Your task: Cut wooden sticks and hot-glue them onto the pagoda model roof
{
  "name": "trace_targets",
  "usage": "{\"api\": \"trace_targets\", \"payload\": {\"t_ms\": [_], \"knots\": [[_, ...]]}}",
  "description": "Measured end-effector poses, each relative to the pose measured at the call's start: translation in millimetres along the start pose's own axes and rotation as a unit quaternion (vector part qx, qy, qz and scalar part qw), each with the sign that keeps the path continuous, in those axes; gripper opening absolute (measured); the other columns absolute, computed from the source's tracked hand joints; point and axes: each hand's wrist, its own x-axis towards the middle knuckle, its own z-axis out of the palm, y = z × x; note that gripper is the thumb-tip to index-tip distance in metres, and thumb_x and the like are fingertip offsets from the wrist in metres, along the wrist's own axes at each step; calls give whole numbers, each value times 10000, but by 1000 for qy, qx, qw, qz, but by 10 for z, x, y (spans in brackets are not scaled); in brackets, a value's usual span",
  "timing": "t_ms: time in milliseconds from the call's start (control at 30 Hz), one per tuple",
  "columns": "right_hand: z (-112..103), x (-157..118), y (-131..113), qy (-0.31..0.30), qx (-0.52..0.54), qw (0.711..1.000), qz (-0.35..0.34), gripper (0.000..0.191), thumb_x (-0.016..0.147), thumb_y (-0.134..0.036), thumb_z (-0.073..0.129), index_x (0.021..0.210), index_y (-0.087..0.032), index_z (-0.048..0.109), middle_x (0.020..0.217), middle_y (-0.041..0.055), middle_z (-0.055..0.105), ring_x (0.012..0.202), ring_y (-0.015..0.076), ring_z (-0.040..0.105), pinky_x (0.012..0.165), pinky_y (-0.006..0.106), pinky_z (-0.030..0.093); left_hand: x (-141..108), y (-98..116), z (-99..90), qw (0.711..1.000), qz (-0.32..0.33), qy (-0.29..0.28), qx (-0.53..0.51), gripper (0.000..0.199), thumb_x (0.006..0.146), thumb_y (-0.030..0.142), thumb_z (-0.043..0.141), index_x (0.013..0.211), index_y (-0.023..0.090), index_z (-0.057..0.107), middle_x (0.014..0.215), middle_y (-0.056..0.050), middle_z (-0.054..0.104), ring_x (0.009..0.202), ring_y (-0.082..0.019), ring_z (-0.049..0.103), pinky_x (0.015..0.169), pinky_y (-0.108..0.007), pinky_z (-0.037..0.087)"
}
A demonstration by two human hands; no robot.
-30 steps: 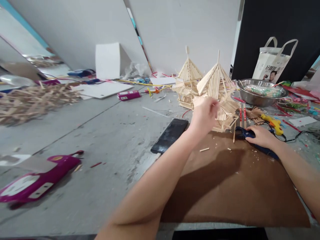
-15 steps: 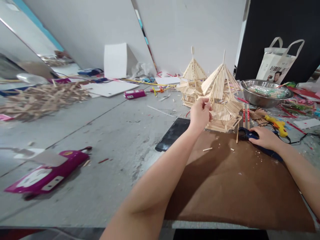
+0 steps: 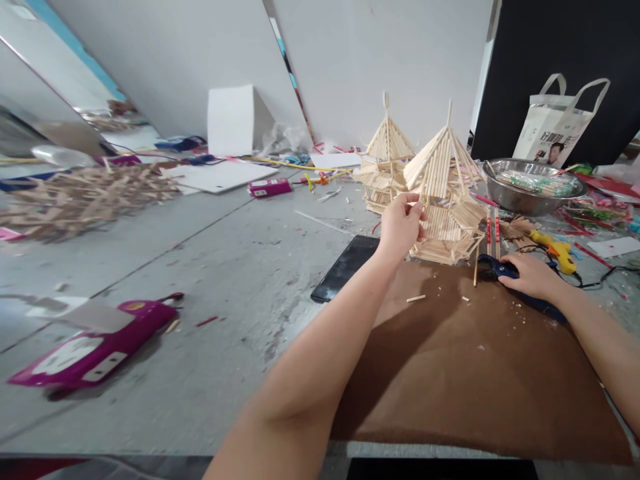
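My left hand [image 3: 403, 225] is pinched at the left side of the nearer pavilion model [image 3: 436, 230], which is built of thin pale wooden sticks with a pointed roof. Its fingertips meet just under the roof edge. My right hand [image 3: 533, 277] lies over a dark blue hand cutter [image 3: 545, 307] on the brown mat, fingers curled round its handles. Beside the cutter's jaws one loose stick [image 3: 475, 272] leans by the model's base. A second stick pavilion [image 3: 387, 147] stands just behind, at the left.
A black phone [image 3: 345, 268] lies left of the brown mat [image 3: 480, 387]. To the right are a yellow glue gun [image 3: 555, 251] with its cord and a metal bowl [image 3: 535, 193] of packaged sticks. A purple power strip [image 3: 105, 343] and a stick pile [image 3: 85, 197] occupy the left.
Both hands keep nearly the same place. The left hand and the nearer model show at most a very slight shift.
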Motion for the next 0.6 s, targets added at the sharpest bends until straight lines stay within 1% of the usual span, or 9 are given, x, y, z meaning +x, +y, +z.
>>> {"api": "trace_targets", "payload": {"t_ms": [233,433,600], "knots": [[19,2,19,4,-4,1000,-2,399,778,-411,501,1089,-176,590,1089,113,638,997,260,585,861,363,431,13,6,-6,1000,6,-14,12,198,846,164,427,1022,167,519,586,47,547,321,-23,439,336,-158,359],[-13,-1,-15,-17,-5,1000,4,423,793,-403,469,1110,-144,573,1115,126,624,1019,268,571,872,373,424,16,-2,-1,1000,16,-12,18,220,844,166,434,1043,156,528,587,49,541,314,-29,438,337,-168,362],[-19,-4,-25,2,3,1000,3,395,778,-398,500,1086,-168,590,1090,118,637,993,260,583,859,368,432,21,4,3,999,17,-12,24,222,844,167,437,1044,157,532,591,43,555,320,-25,437,348,-161,364]]}}
